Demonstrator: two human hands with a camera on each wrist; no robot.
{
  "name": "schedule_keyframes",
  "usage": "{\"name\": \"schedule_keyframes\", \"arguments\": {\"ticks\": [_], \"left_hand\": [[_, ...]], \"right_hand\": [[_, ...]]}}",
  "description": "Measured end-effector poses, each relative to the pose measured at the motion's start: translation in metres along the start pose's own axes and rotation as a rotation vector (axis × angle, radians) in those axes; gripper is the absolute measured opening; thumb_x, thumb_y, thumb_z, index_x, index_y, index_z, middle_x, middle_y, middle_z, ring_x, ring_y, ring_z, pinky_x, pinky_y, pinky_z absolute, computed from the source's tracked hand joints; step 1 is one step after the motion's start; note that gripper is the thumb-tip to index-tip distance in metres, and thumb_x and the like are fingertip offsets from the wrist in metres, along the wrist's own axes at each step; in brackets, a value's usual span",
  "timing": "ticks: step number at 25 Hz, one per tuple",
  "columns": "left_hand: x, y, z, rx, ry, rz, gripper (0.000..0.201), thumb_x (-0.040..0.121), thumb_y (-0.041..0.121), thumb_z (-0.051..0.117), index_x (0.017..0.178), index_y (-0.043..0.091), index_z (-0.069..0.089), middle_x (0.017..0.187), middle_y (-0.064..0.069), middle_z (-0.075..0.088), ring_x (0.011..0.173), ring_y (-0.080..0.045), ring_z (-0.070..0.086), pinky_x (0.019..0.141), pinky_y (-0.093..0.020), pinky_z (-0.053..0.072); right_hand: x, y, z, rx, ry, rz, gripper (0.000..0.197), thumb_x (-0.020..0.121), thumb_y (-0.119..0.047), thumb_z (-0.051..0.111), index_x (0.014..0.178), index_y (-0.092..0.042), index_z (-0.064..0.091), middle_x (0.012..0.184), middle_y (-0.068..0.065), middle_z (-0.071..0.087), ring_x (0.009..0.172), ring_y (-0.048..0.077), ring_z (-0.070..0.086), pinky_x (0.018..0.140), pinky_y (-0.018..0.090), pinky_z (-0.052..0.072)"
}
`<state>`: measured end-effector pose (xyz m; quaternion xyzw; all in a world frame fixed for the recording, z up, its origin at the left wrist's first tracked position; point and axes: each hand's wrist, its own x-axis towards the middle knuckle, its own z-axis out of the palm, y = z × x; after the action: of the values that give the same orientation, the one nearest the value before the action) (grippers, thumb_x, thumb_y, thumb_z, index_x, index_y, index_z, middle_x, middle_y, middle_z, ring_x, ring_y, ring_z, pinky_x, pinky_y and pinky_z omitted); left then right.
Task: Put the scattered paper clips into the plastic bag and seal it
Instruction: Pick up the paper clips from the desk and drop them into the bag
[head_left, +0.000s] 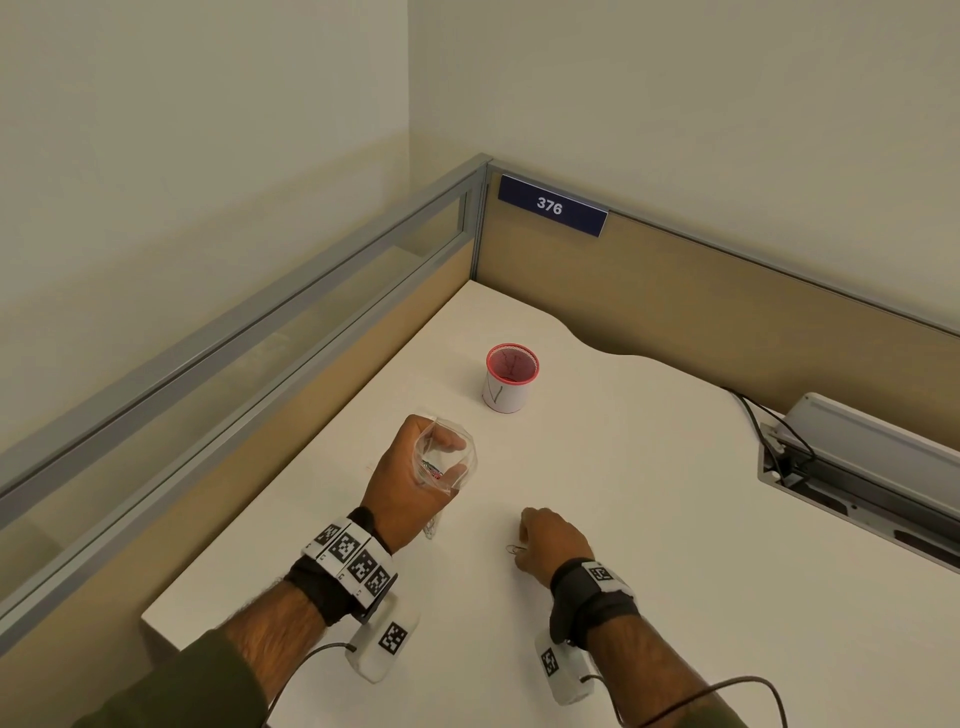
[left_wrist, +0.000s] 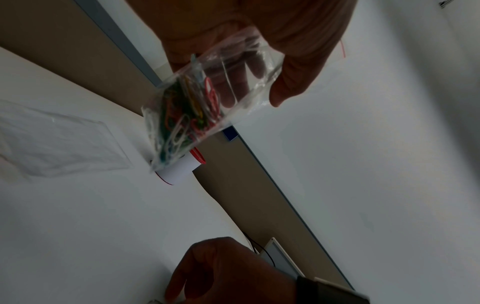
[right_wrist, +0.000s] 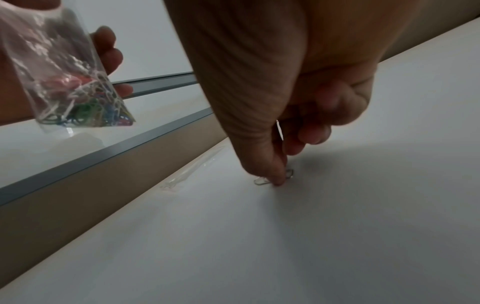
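My left hand holds a clear plastic bag above the white table, with fingers and thumb curled round its open mouth. Several coloured paper clips lie bunched in the bag's lower end; the right wrist view shows the bag hanging off the table. My right hand is down on the table to the right of it. Its thumb and forefinger tips pinch a silver paper clip that lies flat on the surface. In the head view the clip pokes out at the fingers' left.
A white cup with a red rim stands farther back on the table. A second clear plastic bag lies flat near the left partition. An open cable tray with cords sits at the right edge.
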<state>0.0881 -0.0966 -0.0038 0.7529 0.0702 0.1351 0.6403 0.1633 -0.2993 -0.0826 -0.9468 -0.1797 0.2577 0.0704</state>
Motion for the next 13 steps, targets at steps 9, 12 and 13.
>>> {"name": "schedule_keyframes", "arguments": {"ticks": [9, 12, 13], "left_hand": [[0.002, -0.001, -0.005, -0.004, 0.015, -0.003, 0.036, 0.078, 0.001, 0.074, 0.099, 0.021, 0.052, 0.109, -0.008, 0.065, 0.109, -0.022, 0.063, 0.098, -0.034, 0.050], [0.002, -0.001, -0.007, -0.011, 0.021, 0.009, 0.036, 0.078, 0.000, 0.073, 0.099, 0.020, 0.052, 0.109, -0.009, 0.064, 0.110, -0.022, 0.062, 0.099, -0.034, 0.049], [0.002, -0.002, -0.007, -0.010, 0.019, 0.007, 0.036, 0.077, 0.001, 0.073, 0.100, 0.020, 0.052, 0.109, -0.009, 0.064, 0.110, -0.022, 0.062, 0.100, -0.035, 0.050]], "right_hand": [[0.011, -0.004, -0.010, -0.045, -0.145, 0.024, 0.021, 0.077, -0.025, 0.065, 0.089, -0.020, 0.049, 0.093, -0.001, 0.054, 0.082, 0.021, 0.054, 0.079, 0.033, 0.050], [0.010, -0.003, -0.008, -0.075, -0.128, 0.004, 0.018, 0.077, -0.024, 0.062, 0.088, -0.020, 0.048, 0.091, -0.002, 0.054, 0.081, 0.021, 0.053, 0.076, 0.032, 0.049], [0.008, -0.003, -0.007, -0.087, -0.117, -0.007, 0.016, 0.077, -0.023, 0.060, 0.087, -0.020, 0.048, 0.091, -0.002, 0.053, 0.081, 0.021, 0.052, 0.075, 0.031, 0.048]]}}
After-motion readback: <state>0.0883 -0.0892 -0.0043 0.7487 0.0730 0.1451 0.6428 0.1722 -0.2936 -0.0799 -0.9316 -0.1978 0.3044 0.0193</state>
